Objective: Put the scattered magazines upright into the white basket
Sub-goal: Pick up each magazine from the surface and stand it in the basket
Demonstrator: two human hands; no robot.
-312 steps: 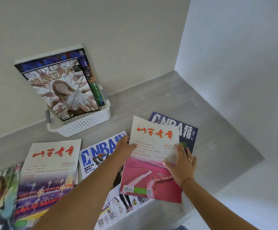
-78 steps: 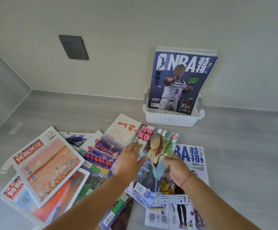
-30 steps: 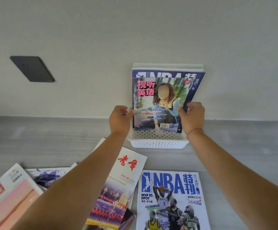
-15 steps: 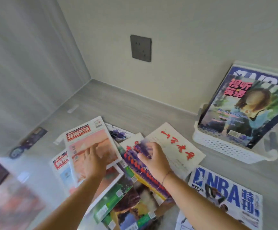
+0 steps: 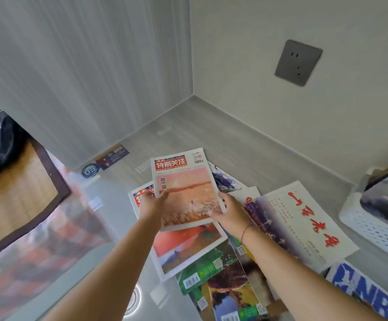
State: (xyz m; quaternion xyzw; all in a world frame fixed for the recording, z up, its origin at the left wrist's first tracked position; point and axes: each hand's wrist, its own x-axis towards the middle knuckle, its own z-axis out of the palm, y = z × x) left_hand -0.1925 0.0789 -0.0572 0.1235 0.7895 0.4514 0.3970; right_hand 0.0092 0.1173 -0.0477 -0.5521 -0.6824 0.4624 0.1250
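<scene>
An orange-cover magazine with a red title block [image 5: 183,188] is lifted slightly off the pile, held by both hands. My left hand [image 5: 152,203] grips its left edge with the thumb on the cover. My right hand [image 5: 230,209] holds its lower right corner. Under it lies a second, similar red-and-orange magazine [image 5: 188,246]. The white basket [image 5: 373,230] sits at the right edge with magazines standing in it, only partly in view.
More magazines lie flat on the grey floor: a white one with red script [image 5: 308,225], green ones [image 5: 206,269], a blue NBA one [image 5: 369,295]. A grey wall socket [image 5: 298,62] is above. The room corner is behind the pile; a wooden board [image 5: 14,198] lies left.
The view swung left, away from the basket. Both hands have closed on the orange-cover magazine and raised it off the pile; half a second ago they were only reaching over the magazines.
</scene>
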